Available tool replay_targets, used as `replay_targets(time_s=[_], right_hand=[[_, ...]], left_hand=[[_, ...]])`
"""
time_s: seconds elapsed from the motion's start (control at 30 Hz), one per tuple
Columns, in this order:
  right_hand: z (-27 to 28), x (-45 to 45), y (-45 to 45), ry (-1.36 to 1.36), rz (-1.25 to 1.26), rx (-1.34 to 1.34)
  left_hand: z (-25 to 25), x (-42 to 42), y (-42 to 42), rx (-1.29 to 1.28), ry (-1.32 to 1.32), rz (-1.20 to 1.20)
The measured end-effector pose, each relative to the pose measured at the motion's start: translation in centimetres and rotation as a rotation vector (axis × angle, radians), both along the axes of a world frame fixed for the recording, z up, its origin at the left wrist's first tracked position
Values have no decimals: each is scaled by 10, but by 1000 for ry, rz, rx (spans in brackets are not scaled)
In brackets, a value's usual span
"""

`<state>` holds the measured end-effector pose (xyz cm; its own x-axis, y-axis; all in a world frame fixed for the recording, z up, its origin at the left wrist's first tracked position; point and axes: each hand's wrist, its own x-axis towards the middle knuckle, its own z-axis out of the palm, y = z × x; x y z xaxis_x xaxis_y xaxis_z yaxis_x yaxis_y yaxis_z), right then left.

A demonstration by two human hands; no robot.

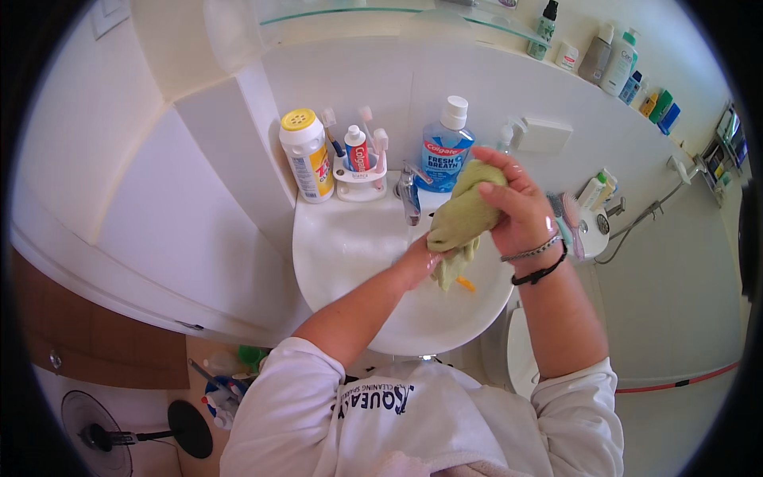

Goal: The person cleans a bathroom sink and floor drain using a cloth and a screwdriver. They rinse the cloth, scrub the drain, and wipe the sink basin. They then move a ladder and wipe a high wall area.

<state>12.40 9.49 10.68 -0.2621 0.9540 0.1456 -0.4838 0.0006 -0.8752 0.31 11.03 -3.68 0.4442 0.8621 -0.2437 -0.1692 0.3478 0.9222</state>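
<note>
A wet-looking green cloth (471, 208) is bunched up between my two hands over the white washbasin (334, 280). My right hand (518, 203) grips its upper end, thumb pressed on top and fingers behind. At the lower end, my left hand (422, 262) holds the cloth from underneath; most of its fingers are hidden by the fabric. One loose fold hangs down into the basin. Below that fold lies a small orange object (465, 284), partly covered. The chrome faucet (409, 194) stands just left of the cloth, and a thin stream of water seems to fall from it.
Along the basin's back ledge stand a cleanser canister (307, 155), a toothbrush holder (360, 179) with a toothpaste tube (356, 149), and a blue mouthwash bottle (444, 152). A glass shelf (357, 10) juts out above. Hairbrushes (569, 220) lie at right, near a toilet (521, 352).
</note>
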Motion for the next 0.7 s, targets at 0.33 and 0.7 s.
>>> replay_targets(time_s=[0.33,0.7], right_hand=[[-139,77,11,-1089,-139,-200],[-196,-56,6,522,268,-739]], left_hand=[[7,-61,5,-110,-161,7],[-26,-65,-38,-95,-452,152]])
